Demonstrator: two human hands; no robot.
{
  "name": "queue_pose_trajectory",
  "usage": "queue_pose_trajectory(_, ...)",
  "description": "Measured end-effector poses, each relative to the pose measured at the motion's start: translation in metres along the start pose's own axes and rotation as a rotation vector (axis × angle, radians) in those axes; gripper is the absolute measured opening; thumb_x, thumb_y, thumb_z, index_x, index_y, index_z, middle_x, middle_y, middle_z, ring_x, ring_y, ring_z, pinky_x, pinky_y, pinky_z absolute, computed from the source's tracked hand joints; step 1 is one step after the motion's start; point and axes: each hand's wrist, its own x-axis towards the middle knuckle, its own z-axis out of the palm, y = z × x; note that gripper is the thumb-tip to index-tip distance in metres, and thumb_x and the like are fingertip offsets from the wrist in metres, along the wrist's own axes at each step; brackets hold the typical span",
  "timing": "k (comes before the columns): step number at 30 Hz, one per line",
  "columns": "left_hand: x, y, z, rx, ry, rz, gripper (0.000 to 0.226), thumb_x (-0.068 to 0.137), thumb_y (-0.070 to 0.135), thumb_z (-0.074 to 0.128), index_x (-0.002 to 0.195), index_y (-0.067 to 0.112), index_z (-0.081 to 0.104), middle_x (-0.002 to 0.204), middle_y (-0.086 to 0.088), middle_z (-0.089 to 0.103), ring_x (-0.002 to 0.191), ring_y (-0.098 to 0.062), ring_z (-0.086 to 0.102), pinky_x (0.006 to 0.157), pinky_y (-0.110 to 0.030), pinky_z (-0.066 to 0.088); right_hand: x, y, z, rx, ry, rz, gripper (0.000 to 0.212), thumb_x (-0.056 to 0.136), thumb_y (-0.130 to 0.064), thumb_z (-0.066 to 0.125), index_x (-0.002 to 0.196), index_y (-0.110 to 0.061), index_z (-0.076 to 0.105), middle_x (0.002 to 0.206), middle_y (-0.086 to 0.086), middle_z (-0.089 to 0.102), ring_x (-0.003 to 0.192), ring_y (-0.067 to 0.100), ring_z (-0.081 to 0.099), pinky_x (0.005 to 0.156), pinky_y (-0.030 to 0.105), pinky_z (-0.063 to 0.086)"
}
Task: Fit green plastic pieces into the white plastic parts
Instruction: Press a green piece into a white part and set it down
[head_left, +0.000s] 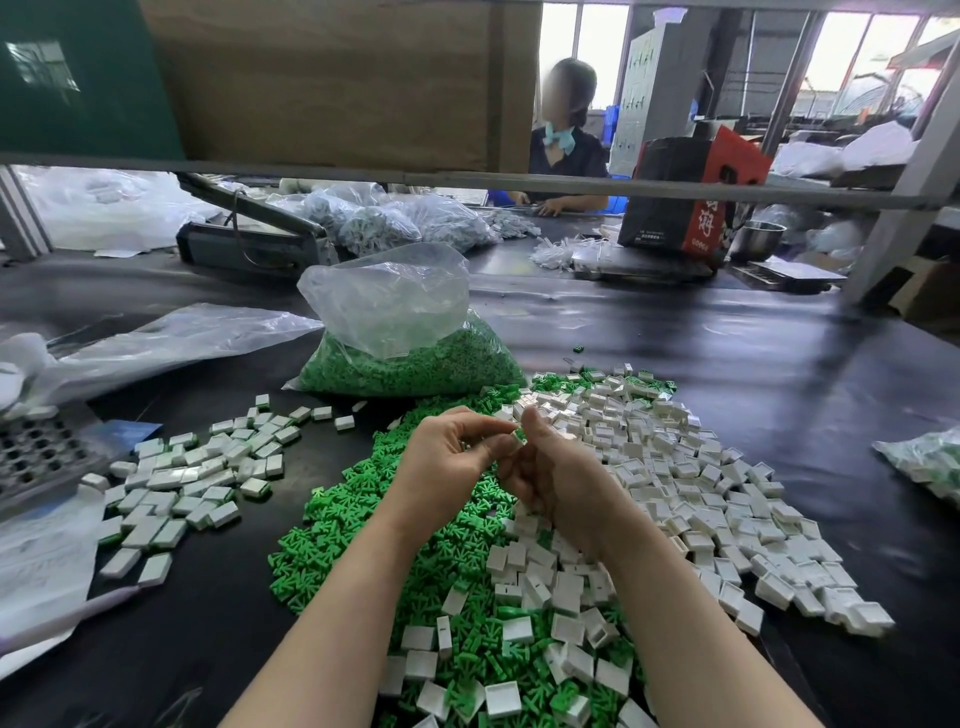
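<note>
Red and black carton (685, 192) at the far side of the table, large white Chinese characters, illegible small print

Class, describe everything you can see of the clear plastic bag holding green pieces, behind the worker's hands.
The clear plastic bag is thin, crinkled and see-through. Its lower half bulges with small green pieces; its empty upper part stands crumpled, and the mouth looks open. It sits on the black table, behind the loose green pile. Neither hand touches it.
</note>
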Motion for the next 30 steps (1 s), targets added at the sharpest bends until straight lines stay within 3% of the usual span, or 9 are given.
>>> queue_pose_trajectory(7, -0.0005, 0.0027, 0.0030, -0.021, 0.024, -0.003, 0.020, 0.082, 0.005, 0.074, 0.090, 0.024, 0.076, 0.084, 0.007, 0.065, 0.078, 0.002, 0.065, 0.076, -0.013, 0.049, -0.0007, 0.0020, -0.0007, 0.138, -0.025, 0.004, 0.046, 0.087, -0.059, 0.047, 0.081, -0.017, 0.065, 0.068, -0.004, 0.058, 0.058, 0.007, 0.047, 0.055, 0.023, 0.035)
queue_pose_trajectory(19, -0.0018, 0.0058, 0.0039, -0.027, 0.012, -0.023, 0.016, 0.082, 0.005, 0.074, 0.094, 0.015, 0.077, 0.087, 0.002, 0.064, 0.078, 0.001, 0.064, 0.077, -0.015, 0.050, -0.0023, 0.0037, -0.0054, 0.180, -0.058, -0.023, 0.041, 0.090, -0.057, 0.049, 0.079, -0.025, 0.072, 0.072, -0.005, 0.058, 0.064, 0.007, 0.049, 0.058, 0.018, 0.041)
queue_pose_trajectory(30, -0.0037, 0.0070, 0.0037, -0.067, 0.018, -0.006, 0.024, 0.083, 0.002, 0.071, 0.088, 0.025, 0.075, 0.086, 0.003, 0.064, 0.079, 0.001, 0.065, 0.076, -0.014, 0.050, 0.0002, 0.0071, -0.0037, 0.205, -0.073, -0.040, 0.034, 0.090, -0.046, 0.052, 0.093, -0.014, 0.064, 0.071, -0.005, 0.054, 0.063, 0.007, 0.045, 0.057, 0.018, 0.038)
